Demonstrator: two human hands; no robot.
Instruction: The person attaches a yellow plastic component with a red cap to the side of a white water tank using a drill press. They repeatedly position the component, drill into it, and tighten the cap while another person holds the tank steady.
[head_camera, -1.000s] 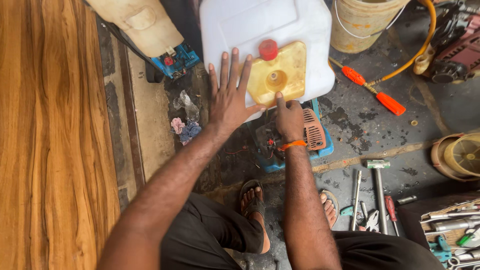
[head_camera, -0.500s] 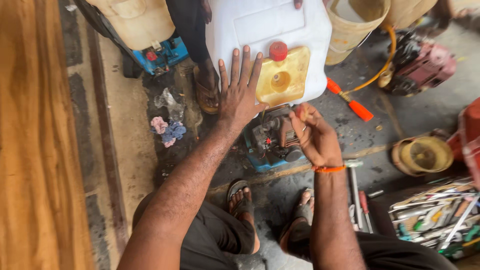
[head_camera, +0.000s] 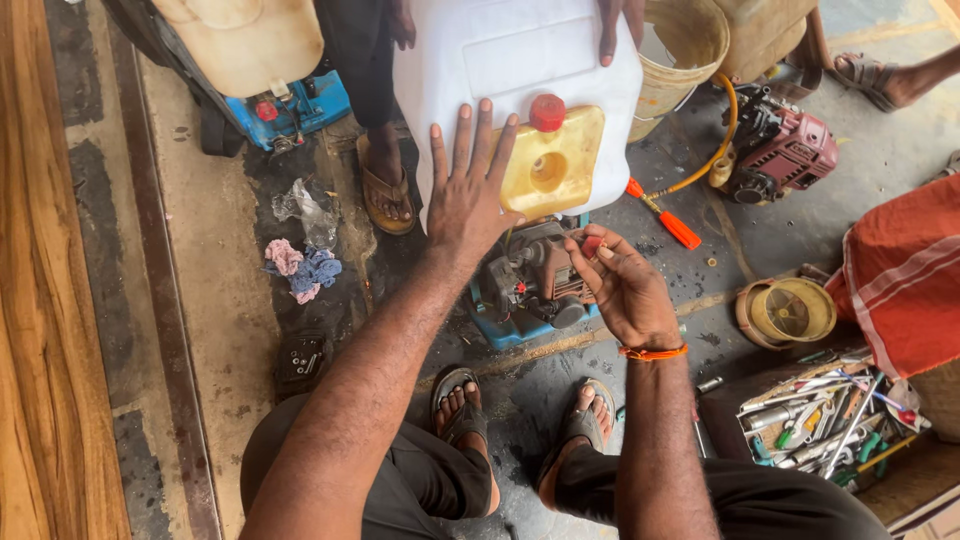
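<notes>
The left hand (head_camera: 468, 190) lies flat and open, fingers spread, pressed against the white tank (head_camera: 510, 70), its fingertips just beside the yellow panel (head_camera: 553, 165) with the red cap (head_camera: 547, 112). Left of it, on the dirty floor (head_camera: 220, 260), lie rags (head_camera: 303, 268) and a small black part (head_camera: 301, 362). Below the tank sits a small engine (head_camera: 530, 280) on a blue base (head_camera: 520, 325). The right hand (head_camera: 622, 290), palm up with an orange wristband (head_camera: 652, 352), pinches a small red piece (head_camera: 592, 243) between fingertips just above the engine. Another person's hand (head_camera: 612, 25) grips the tank's top. Further right lie an orange hose (head_camera: 700, 165), a maroon motor (head_camera: 790, 155) and a tool tray (head_camera: 830, 420).
</notes>
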